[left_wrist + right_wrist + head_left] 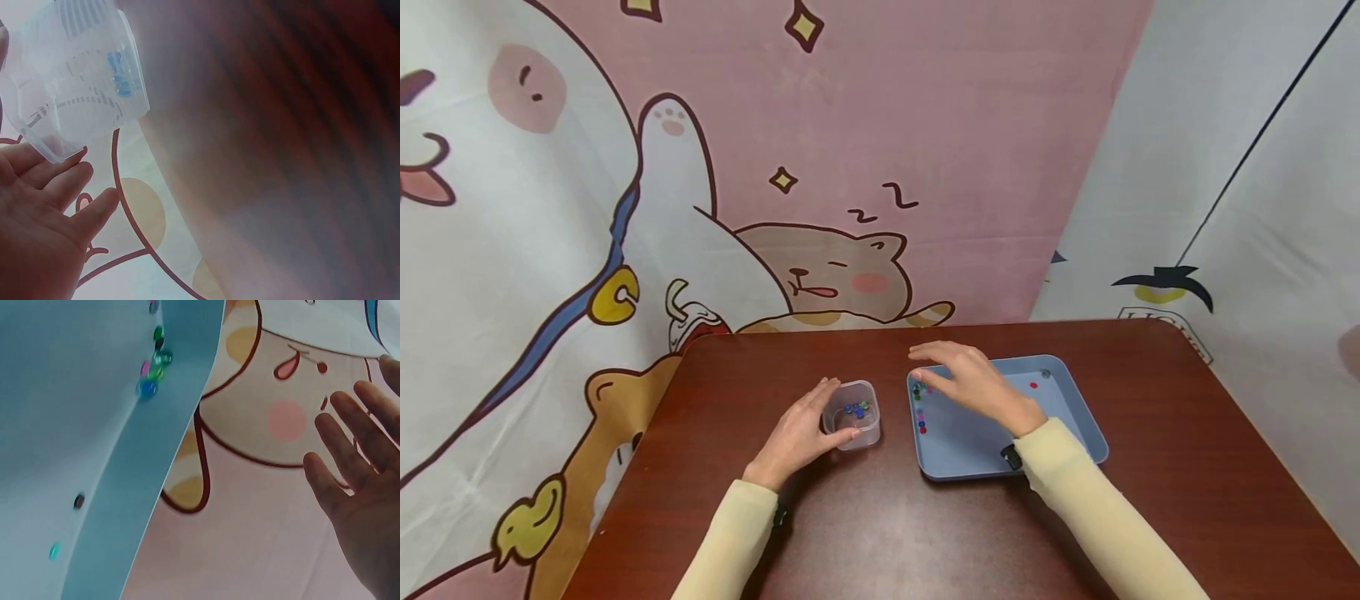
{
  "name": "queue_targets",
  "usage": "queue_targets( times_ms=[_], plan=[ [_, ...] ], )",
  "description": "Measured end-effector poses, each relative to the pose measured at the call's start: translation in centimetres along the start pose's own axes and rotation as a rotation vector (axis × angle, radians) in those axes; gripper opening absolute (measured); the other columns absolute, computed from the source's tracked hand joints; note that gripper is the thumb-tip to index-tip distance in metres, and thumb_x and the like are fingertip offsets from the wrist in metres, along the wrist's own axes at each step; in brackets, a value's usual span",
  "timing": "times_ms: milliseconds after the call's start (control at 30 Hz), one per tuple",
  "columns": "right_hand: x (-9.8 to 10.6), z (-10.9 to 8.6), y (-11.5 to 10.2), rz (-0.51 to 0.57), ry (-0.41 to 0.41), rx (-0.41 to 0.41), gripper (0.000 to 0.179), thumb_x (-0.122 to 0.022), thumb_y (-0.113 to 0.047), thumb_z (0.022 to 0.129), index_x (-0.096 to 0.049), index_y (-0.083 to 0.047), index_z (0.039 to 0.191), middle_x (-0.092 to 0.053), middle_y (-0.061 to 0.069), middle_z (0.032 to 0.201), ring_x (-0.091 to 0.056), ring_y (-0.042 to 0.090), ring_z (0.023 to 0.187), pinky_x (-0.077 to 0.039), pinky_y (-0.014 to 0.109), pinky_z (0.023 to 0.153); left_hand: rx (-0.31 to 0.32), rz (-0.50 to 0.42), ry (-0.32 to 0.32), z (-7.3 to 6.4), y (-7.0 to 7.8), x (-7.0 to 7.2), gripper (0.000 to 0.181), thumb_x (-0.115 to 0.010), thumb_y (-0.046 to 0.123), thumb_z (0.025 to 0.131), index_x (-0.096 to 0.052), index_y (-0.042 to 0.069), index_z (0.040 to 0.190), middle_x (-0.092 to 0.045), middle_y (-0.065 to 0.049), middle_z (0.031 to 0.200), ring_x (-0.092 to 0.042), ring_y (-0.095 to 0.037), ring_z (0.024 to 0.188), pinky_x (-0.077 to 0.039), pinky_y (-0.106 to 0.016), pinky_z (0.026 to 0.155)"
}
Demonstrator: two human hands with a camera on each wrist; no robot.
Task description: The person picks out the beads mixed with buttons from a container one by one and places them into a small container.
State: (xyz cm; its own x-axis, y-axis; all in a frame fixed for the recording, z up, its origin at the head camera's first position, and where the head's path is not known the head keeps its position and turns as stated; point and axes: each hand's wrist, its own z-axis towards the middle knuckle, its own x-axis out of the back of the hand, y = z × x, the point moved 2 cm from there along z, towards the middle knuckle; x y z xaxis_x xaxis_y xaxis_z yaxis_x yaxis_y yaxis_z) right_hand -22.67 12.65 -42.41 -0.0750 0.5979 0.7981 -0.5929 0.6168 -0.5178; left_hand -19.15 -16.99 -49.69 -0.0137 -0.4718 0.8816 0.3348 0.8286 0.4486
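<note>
A small clear plastic container (868,429) stands on the table, with several blue beads (856,409) and a greenish one inside. My left hand (797,429) holds it from the left, thumb at the near side and fingers at the far side; the left wrist view shows the other fingers (72,181) spread loosely. Above the blue tray's far left part hovers my right hand (973,383), its fingers extended and holding nothing. Coloured beads (921,417) lie along the tray's left edge, and the right wrist view shows a cluster of beads (153,372) by the wall.
The blue tray (966,454) lies right of the container, with a red bead (1033,385) and a greyish bead (1047,374) near its far right corner. Beneath everything is a brown wooden table (865,525). A cartoon-printed cloth (985,167) hangs behind.
</note>
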Motion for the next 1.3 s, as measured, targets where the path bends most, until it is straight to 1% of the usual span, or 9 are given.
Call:
queue_targets(
  times_ms=[133, 233, 433, 500, 667, 800, 967, 1167, 1300],
  plan=[
    [1.2, -1.1, 1.1, 0.002, 0.040, -0.067, 0.041, -0.066, -0.037, 0.096, -0.065, -0.019, 0.133, -0.065, 0.002, 0.135, -0.063, 0.023, 0.122, -0.052, 0.049, 0.100, -0.003, -0.003, 0.005, 0.0, -0.1, 0.0, 0.096, -0.074, 0.065, 0.079, -0.042, 0.013, 0.153, -0.043, -0.015, 0.156, -0.047, -0.033, 0.141, -0.043, -0.054, 0.110],
    [1.9, -1.9, 2.0, -0.025, 0.057, -0.109, 0.045, -0.064, -0.043, 0.096, -0.064, -0.019, 0.134, -0.063, 0.004, 0.137, -0.061, 0.025, 0.124, -0.051, 0.051, 0.101, -0.004, -0.010, 0.007, -0.1, -0.1, 0.0, 0.096, -0.075, 0.065, 0.079, -0.042, 0.012, 0.153, -0.043, -0.016, 0.156, -0.048, -0.034, 0.140, -0.044, -0.055, 0.109],
    [2.8, -3.5, 4.0, -0.096, 0.068, -0.151, 0.044, -0.066, -0.035, 0.097, -0.063, -0.012, 0.135, -0.059, 0.010, 0.142, -0.055, 0.030, 0.131, -0.046, 0.054, 0.105, 0.007, -0.019, 0.019, -0.2, -0.2, 0.0, 0.096, -0.076, 0.063, 0.078, -0.043, 0.012, 0.152, -0.044, -0.016, 0.156, -0.049, -0.035, 0.138, -0.045, -0.056, 0.108],
    [3.0, -4.2, 4.8, -0.117, 0.063, -0.170, 0.045, -0.067, -0.033, 0.097, -0.062, -0.011, 0.135, -0.057, 0.011, 0.143, -0.053, 0.031, 0.132, -0.045, 0.055, 0.105, 0.005, -0.020, 0.027, -0.3, -0.2, 0.0, 0.095, -0.077, 0.062, 0.078, -0.044, 0.012, 0.152, -0.044, -0.016, 0.155, -0.050, -0.035, 0.138, -0.045, -0.056, 0.107],
    [3.2, -5.7, 6.5, -0.166, 0.050, -0.214, 0.048, -0.068, -0.030, 0.096, -0.059, -0.006, 0.137, -0.054, 0.015, 0.146, -0.051, 0.036, 0.133, -0.043, 0.059, 0.106, 0.001, -0.014, 0.028, -0.3, -0.3, 0.1, 0.096, -0.075, 0.065, 0.078, -0.044, 0.013, 0.152, -0.045, -0.016, 0.155, -0.050, -0.034, 0.138, -0.045, -0.055, 0.108],
    [3.5, -6.7, 7.7, -0.196, 0.063, -0.217, 0.050, -0.073, -0.025, 0.092, -0.060, -0.003, 0.135, -0.055, 0.018, 0.144, -0.053, 0.038, 0.131, -0.045, 0.059, 0.103, 0.017, -0.012, 0.010, -0.3, -0.2, 0.2, 0.097, -0.072, 0.068, 0.078, -0.042, 0.015, 0.153, -0.043, -0.015, 0.156, -0.049, -0.034, 0.139, -0.044, -0.055, 0.109],
    [3.7, -7.8, 9.2, -0.205, 0.065, -0.250, 0.050, -0.075, -0.023, 0.091, -0.061, -0.001, 0.133, -0.058, 0.020, 0.140, -0.057, 0.039, 0.126, -0.050, 0.057, 0.097, 0.028, -0.018, -0.004, -0.3, -0.1, 0.2, 0.097, -0.074, 0.067, 0.078, -0.041, 0.016, 0.153, -0.043, -0.015, 0.157, -0.049, -0.035, 0.139, -0.043, -0.056, 0.109],
    [3.8, -8.9, 10.6, -0.215, 0.058, -0.301, 0.047, -0.073, -0.023, 0.092, -0.061, 0.002, 0.131, -0.062, 0.023, 0.133, -0.059, 0.040, 0.122, -0.050, 0.059, 0.096, 0.021, -0.012, -0.009, -0.2, 0.0, 0.1, 0.098, -0.072, 0.070, 0.078, -0.041, 0.015, 0.153, -0.043, -0.015, 0.157, -0.049, -0.035, 0.138, -0.043, -0.056, 0.109],
    [3.7, -9.3, 11.2, -0.220, 0.046, -0.328, 0.048, -0.072, -0.023, 0.093, -0.061, 0.003, 0.131, -0.061, 0.024, 0.132, -0.061, 0.041, 0.119, -0.051, 0.059, 0.094, 0.017, -0.014, -0.009, -0.2, 0.2, 0.1, 0.098, -0.071, 0.070, 0.078, -0.041, 0.015, 0.153, -0.043, -0.015, 0.156, -0.049, -0.035, 0.139, -0.043, -0.056, 0.109]
  ],
)
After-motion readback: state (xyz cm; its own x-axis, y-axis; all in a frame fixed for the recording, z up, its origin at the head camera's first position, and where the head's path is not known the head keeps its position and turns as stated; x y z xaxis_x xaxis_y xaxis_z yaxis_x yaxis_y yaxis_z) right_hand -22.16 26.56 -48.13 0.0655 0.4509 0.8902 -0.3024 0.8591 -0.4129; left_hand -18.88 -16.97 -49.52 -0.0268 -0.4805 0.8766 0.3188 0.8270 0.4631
